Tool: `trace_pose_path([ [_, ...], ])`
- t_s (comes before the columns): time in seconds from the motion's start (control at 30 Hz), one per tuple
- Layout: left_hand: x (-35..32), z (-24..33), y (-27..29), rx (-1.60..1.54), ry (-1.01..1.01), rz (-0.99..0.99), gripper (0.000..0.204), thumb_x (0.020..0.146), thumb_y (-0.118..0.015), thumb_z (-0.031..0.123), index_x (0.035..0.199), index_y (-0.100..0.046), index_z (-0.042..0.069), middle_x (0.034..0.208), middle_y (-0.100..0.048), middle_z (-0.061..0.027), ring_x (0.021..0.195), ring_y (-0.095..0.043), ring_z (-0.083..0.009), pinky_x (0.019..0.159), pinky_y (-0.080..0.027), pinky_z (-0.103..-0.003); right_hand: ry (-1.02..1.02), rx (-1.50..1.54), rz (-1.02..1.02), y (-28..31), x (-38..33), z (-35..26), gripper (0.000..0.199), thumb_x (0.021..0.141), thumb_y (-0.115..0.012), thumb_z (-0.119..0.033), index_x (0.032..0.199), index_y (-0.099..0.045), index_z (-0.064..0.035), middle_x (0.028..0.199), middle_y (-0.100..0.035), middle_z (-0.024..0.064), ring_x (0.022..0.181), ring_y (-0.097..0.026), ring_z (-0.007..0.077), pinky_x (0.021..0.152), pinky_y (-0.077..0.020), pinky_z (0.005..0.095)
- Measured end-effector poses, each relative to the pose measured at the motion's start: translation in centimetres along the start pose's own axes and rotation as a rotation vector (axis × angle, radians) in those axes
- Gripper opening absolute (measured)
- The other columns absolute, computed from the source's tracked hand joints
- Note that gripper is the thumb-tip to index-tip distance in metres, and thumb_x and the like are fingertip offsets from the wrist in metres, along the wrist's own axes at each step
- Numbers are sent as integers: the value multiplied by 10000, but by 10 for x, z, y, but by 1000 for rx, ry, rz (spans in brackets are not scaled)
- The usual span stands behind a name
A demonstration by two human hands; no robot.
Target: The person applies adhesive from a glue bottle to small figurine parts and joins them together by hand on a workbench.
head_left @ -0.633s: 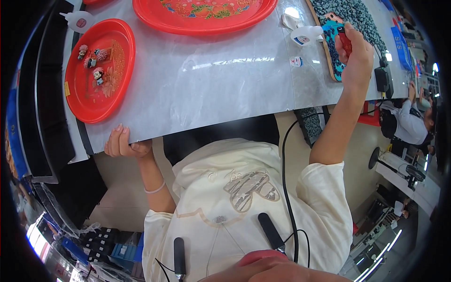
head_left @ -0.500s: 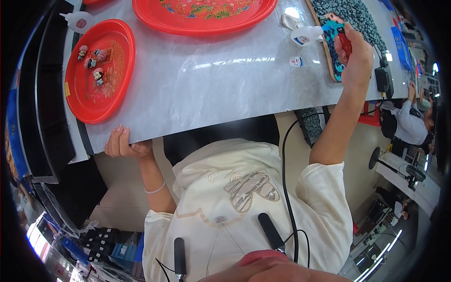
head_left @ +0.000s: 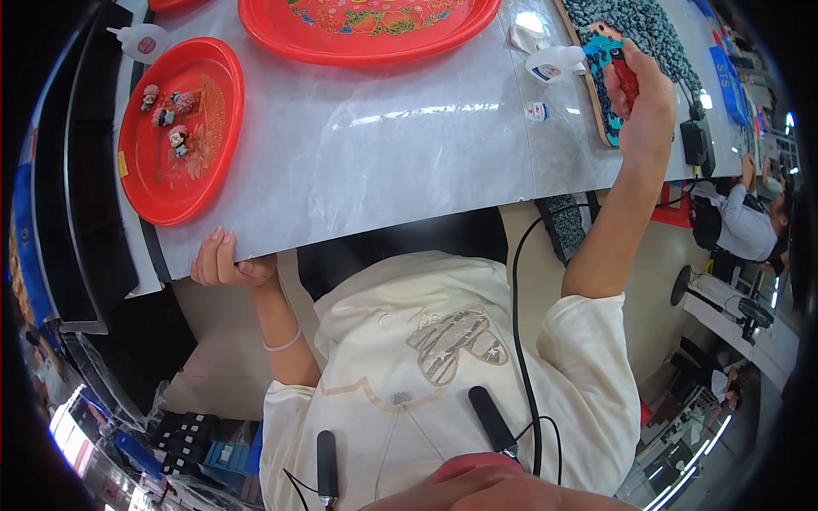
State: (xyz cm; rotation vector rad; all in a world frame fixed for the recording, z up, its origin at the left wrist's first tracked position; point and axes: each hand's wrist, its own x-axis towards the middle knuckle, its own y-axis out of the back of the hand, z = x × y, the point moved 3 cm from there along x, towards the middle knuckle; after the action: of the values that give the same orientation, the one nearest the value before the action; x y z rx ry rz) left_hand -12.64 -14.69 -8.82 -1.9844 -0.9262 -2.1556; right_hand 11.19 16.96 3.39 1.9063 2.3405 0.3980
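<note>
My right hand [head_left: 649, 98] is closed round a small red piece [head_left: 625, 77] with a dark part, over the wood-edged board [head_left: 607, 132] at the right; its kind I cannot make out. Under and beside the fingers lies a turquoise and black patterned surface [head_left: 601, 53]. A white squeeze bottle [head_left: 554, 64] lies left of this hand, its nozzle toward the board. At the table's near left corner rests my left hand [head_left: 223, 261], fingers lying loosely on the edge with nothing in them. Beyond it is a red oval tray [head_left: 192, 192] with several small figurines [head_left: 178, 140].
A larger red tray [head_left: 366, 58] with a printed pattern stands at the far middle of the grey table [head_left: 383, 153]. Another squeeze bottle [head_left: 141, 41] is at the far left. Dark gravel-like material [head_left: 635, 34] covers the far right. A black cable [head_left: 518, 307] hangs before me. Another person [head_left: 741, 221] sits at right.
My right hand and the red piece have barely moved. The left hand stays on the table edge.
</note>
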Motion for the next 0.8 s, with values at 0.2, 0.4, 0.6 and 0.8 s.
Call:
trace_pose_path([
  [0.2,1,1,1,3,-5,-12,280,865,-193,229,854,-444,104,858,-496,-18,845,-480,-136,852,-279,-295,-56,-87,-52,10,-6,0,421,768,-487,-419,595,-547,-39,501,-439,-25,448,-313,22,409,-202,176],
  [0.4,1,2,1,-4,-3,-11,275,864,-198,226,850,-444,104,859,-497,-16,844,-478,-136,846,-281,-295,-1,-143,-10,39,-36,5,490,825,-405,-462,696,-563,-17,560,-444,-20,494,-323,36,460,-220,184],
  [0.6,2,2,1,-13,0,-22,283,871,-196,231,847,-444,97,861,-497,-19,851,-472,-137,845,-281,-300,7,-354,-124,72,-70,27,320,853,-450,-279,845,-569,18,620,-414,-25,561,-315,50,514,-239,183],
  [0.8,2,2,0,-36,1,-15,282,874,-201,227,847,-445,89,864,-495,-27,846,-476,-148,823,-292,-303,45,-274,-60,79,-78,35,253,851,-467,-203,878,-557,33,680,-448,-14,603,-342,51,547,-274,169],
])
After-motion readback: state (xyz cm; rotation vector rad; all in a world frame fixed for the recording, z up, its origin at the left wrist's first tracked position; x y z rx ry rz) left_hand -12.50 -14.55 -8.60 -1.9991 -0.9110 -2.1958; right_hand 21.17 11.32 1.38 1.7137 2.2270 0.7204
